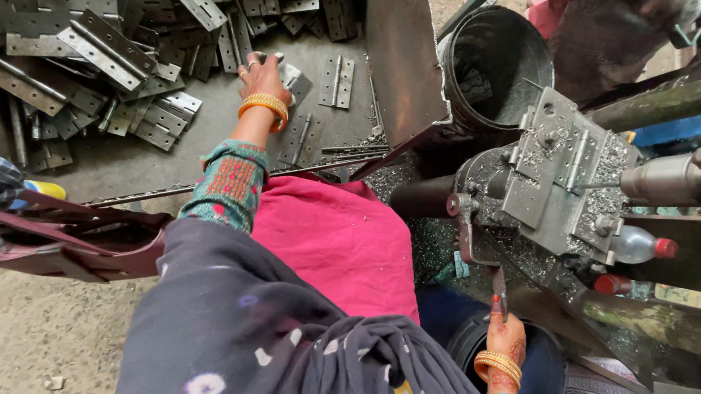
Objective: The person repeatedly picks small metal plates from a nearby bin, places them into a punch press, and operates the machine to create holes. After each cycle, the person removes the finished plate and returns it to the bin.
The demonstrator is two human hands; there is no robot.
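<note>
The left hand (pixel 262 76) reaches out toward eleven o'clock onto a flat metal tray (pixel 122 169), its fingers (pixel 255 60) curled down and clamped on a grey steel hinge (pixel 295 80) that lies flat under the palm, its free leaf sticking out at the three o'clock side of the hand. From nine to twelve o'clock of that hand rises a loose heap of hinges (pixel 114 49), crowding the tray right up to the knuckles. Open tray floor lies only at five to seven o'clock of the hand, with a few single hinges (pixel 336 81) scattered at three o'clock. The tray's raised side wall (pixel 401 61) closes that side, and its near edge runs just past the wrist.

The right hand (pixel 505 339) sits low at five o'clock in the view, fingers pinched shut on the tip of a thin lever (pixel 499 290) that hangs from the drilling jig (pixel 558 174). A hinge is held in that jig, strewn with chips. A dark bucket (pixel 539 375) lies directly under the right hand, another black bucket (pixel 495 67) beyond the jig at twelve o'clock.
</note>
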